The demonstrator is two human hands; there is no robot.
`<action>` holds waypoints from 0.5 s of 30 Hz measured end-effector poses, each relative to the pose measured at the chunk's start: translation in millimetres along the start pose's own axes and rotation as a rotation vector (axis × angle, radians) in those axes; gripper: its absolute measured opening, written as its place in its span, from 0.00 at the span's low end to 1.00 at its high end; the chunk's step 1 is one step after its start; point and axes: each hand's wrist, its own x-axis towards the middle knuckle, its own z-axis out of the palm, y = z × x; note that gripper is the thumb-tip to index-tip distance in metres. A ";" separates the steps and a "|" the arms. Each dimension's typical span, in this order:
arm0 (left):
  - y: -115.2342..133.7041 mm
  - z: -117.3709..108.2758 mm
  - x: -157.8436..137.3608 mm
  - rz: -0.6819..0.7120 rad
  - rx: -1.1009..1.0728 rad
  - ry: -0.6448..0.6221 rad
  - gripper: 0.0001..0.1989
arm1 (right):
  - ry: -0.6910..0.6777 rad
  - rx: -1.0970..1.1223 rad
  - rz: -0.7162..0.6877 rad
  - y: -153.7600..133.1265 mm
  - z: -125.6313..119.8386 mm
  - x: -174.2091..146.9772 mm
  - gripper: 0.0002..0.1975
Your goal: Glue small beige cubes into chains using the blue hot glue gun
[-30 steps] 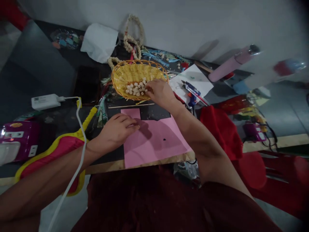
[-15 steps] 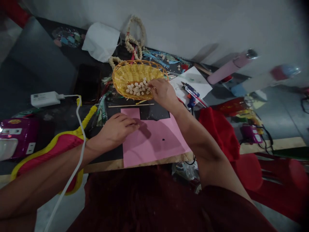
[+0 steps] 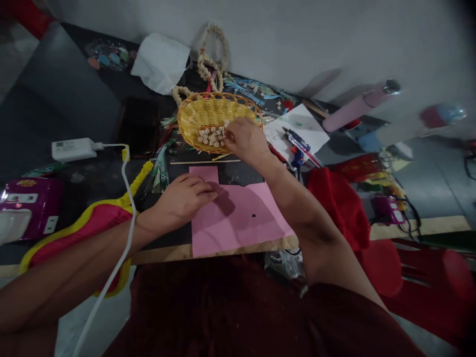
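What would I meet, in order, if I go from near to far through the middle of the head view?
Dark red garment → pink paper → thin stick → yellow basket → cream knobbly loop → grey wall.

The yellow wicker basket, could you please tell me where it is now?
In the head view, the yellow wicker basket is above and slightly left of centre, beyond the pink paper, with the right hand over its near right rim.
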 end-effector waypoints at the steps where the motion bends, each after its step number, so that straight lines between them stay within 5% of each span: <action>1: -0.3 0.8 -0.3 0.002 -0.004 0.001 0.18 | 0.014 0.027 0.008 1.4 0.3 -0.8 0.07; 9: -0.6 3.4 -1.5 0.007 -0.005 0.001 0.17 | 0.176 0.320 0.069 14.1 -9.6 -7.6 0.13; 15: 1.5 -5.1 0.3 -0.001 0.037 -0.053 0.15 | 0.114 0.566 0.013 -7.3 -27.0 -71.4 0.11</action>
